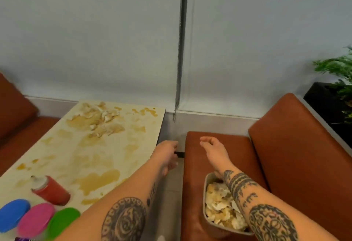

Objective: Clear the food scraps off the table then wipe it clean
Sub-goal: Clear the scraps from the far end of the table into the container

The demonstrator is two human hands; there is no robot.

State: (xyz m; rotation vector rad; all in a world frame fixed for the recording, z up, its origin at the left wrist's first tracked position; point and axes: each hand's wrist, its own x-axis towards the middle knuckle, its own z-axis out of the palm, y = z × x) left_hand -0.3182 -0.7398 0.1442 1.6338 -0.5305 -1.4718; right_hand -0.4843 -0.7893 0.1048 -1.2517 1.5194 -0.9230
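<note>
Now both hands, left hand (166, 152) and right hand (211, 149), reach forward slack, empty.

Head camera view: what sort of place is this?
Probably a cafe or canteen booth: padded orange bench seats face each other across a narrow table, which is set against a roller blind, and the tabletop is littered with food scraps and sauce stains.

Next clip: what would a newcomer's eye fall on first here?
The table, smeared with yellow-brown stains, with a heap of scraps at its far end. On the orange seat to its right, a tub full of more food waste sits under the right forearm. The left hand and right hand reach forward, empty.
</note>
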